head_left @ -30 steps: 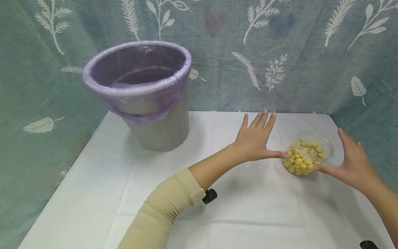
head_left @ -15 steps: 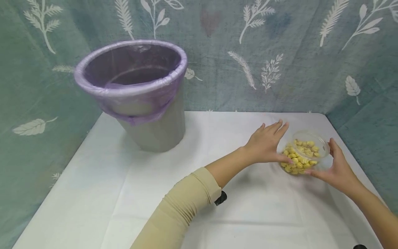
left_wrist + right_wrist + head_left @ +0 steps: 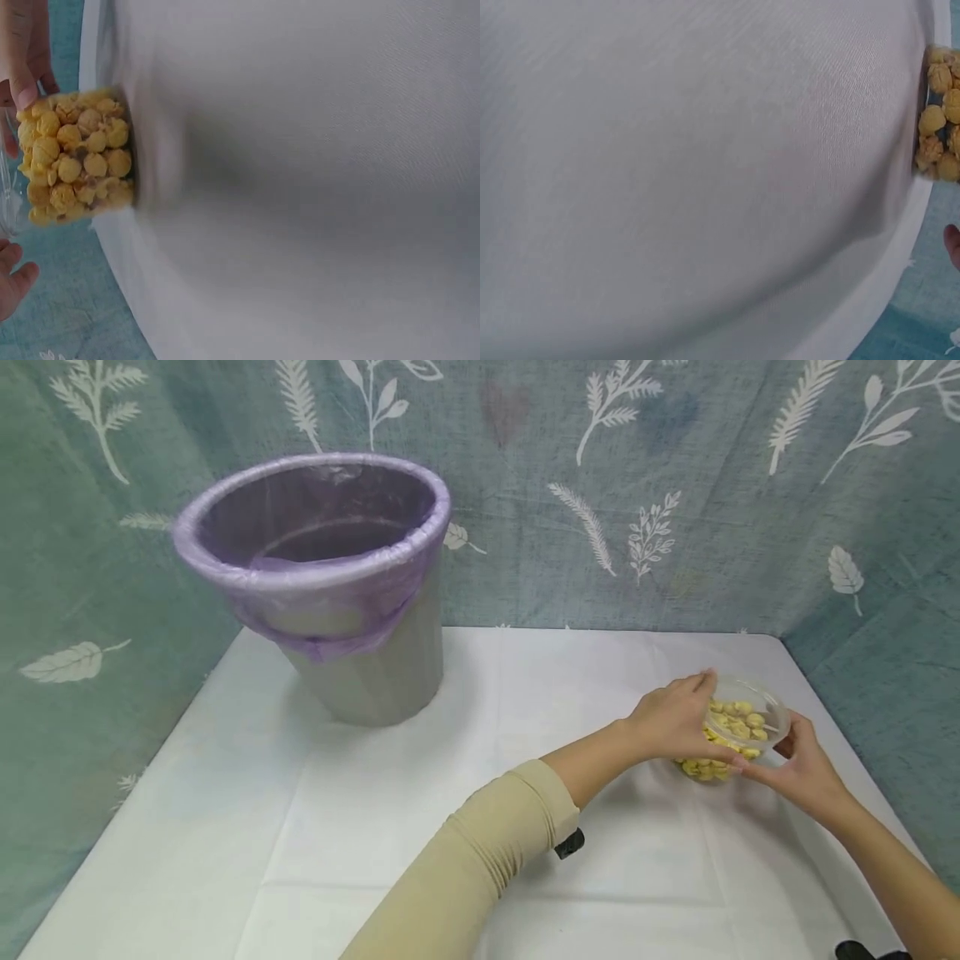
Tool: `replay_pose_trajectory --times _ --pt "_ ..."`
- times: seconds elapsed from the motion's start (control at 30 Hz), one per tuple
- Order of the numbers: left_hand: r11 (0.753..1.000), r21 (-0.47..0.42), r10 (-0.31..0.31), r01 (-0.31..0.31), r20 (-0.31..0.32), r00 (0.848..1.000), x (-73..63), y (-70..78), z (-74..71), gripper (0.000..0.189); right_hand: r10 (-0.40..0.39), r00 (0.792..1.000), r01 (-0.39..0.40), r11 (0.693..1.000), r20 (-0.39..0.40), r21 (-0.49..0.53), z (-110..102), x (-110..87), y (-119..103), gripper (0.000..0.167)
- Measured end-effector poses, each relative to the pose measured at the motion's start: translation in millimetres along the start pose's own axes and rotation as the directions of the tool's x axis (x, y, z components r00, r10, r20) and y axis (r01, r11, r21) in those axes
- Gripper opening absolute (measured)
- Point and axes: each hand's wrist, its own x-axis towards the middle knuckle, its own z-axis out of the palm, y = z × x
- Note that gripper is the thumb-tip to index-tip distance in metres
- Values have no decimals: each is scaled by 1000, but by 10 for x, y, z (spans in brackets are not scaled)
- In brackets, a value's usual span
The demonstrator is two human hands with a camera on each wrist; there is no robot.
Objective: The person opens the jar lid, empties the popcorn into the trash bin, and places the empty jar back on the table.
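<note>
A clear plastic jar (image 3: pixel 747 691) holding yellow popcorn (image 3: pixel 737 723) is at the right of the white table in the head view. My left hand (image 3: pixel 672 720) curves round its left side, fingertips up at the rim and thumb across the front. From the other side my right hand (image 3: pixel 807 777) holds it, thumb in front and fingers partly hidden behind. The thumbs meet near the jar's front. In the left wrist view, a thumb lies against the popcorn-filled wall and other fingertips are near the rim. The right wrist view catches only the jar's edge (image 3: pixel 939 112) and one fingertip.
A grey trash bin (image 3: pixel 375 681) with a purple liner (image 3: pixel 318 610) stands at the back left of the white-covered table (image 3: pixel 375 835). A leaf-patterned teal curtain (image 3: pixel 517 535) hangs behind and along both sides.
Both hands have closed in on the jar from either side. The left hand has moved right, its spread fingers now bent round the jar, and the right hand has come left against it.
</note>
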Motion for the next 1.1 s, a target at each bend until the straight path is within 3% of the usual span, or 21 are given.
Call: replay_pose_trajectory --times 0.17,0.33,0.43,0.77,0.97,1.1 --pt "997 -79 -22 23 11 1000 35 17 7 116 -41 999 42 998 -31 48 58 48 -18 90" --pt "974 -226 -22 14 -33 999 -33 -49 44 117 -41 997 45 997 -57 61 114 66 -63 87" --pt "963 -270 -22 7 -51 998 -65 -110 67 118 -36 997 40 997 -72 63 149 68 -102 84" --pt "993 -117 25 -30 -39 999 -152 -226 17 121 -96 993 99 994 -65 47 229 70 -212 90" --pt "976 -218 8 -21 -60 998 -307 -278 8 121 -211 976 214 975 -57 66 259 79 -287 97" --pt "982 -182 25 -42 -95 995 -409 -339 12 123 -274 961 276 959 -43 67 311 101 -349 100"
